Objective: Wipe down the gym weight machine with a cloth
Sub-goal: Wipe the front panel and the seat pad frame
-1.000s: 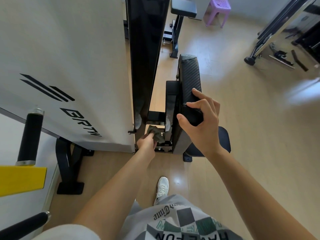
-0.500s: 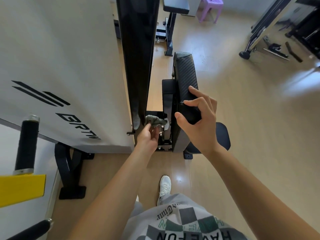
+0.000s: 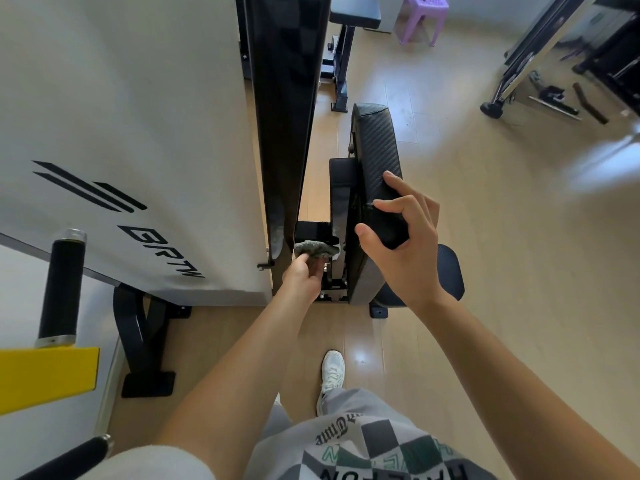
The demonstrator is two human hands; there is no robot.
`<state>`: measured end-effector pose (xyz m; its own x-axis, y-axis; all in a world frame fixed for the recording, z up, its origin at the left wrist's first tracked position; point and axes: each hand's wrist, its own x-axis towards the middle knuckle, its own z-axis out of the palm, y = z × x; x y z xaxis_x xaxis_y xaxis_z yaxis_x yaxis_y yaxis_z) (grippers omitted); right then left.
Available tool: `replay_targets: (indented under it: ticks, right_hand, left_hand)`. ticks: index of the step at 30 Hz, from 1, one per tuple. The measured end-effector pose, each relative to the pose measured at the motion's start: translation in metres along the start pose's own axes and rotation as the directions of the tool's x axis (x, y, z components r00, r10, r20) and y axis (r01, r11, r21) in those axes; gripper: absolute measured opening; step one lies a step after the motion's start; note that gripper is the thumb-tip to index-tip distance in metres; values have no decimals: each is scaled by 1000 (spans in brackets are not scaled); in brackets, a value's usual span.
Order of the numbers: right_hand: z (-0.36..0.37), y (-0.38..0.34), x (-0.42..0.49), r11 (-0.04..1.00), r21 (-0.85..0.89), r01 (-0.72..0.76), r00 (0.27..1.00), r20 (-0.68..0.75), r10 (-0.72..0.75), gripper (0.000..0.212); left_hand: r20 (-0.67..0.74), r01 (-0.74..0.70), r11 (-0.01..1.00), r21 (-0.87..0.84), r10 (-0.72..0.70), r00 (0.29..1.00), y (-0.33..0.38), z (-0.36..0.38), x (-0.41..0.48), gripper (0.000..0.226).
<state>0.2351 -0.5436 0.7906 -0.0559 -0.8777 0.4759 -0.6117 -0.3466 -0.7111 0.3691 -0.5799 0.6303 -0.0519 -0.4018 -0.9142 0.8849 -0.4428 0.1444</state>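
Note:
The weight machine has a white side panel [image 3: 131, 140] with a black logo and a tall black cover [image 3: 284, 109]. A black padded backrest [image 3: 375, 143] stands upright beside it, above a round seat [image 3: 450, 275]. My left hand [image 3: 303, 277] grips a grey-green cloth [image 3: 315, 248] and holds it against the black frame low down, in the gap between cover and backrest. My right hand [image 3: 403, 237] grips the near top edge of the backrest, thumb on one side and fingers curled over the other.
A black-grip handle [image 3: 62, 289] on a yellow arm [image 3: 45, 379] juts out at left. A black base foot [image 3: 145, 344] stands on the wood floor. Another bench [image 3: 353, 15], a purple stool [image 3: 420, 17] and more gym equipment [image 3: 540, 64] stand farther back. My white shoe [image 3: 332, 372] is below.
My left hand has moved the cloth up and away along the lower frame, from near the base to the black bracket. The right hand keeps its hold on the backrest.

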Motion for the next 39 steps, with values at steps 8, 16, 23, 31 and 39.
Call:
replay_targets:
  ticks: [8, 16, 23, 31, 39]
  right_hand:
    - [9, -2, -4, 1000, 7, -1, 998, -63, 1, 26]
    - [9, -5, -6, 1000, 0, -21, 998, -67, 21, 28]
    - [12, -8, -9, 999, 16, -49, 995, -87, 50, 28]
    - [15, -8, -13, 998, 37, -43, 990, -130, 47, 28]
    - [54, -38, -69, 935, -271, 229, 934, -209, -289, 6]
  left_hand:
    - [-6, -25, 990, 139, 26, 1000, 12, -67, -7, 22]
    - [-139, -93, 979, 180, 119, 983, 44, -63, 13, 35]
    - [-71, -30, 997, 73, 35, 997, 40, -43, 0, 23]
    - [139, -28, 1000, 11, 26, 990, 51, -34, -55, 20]
    - [292, -339, 897, 283, 256, 921, 72, -45, -98, 31]
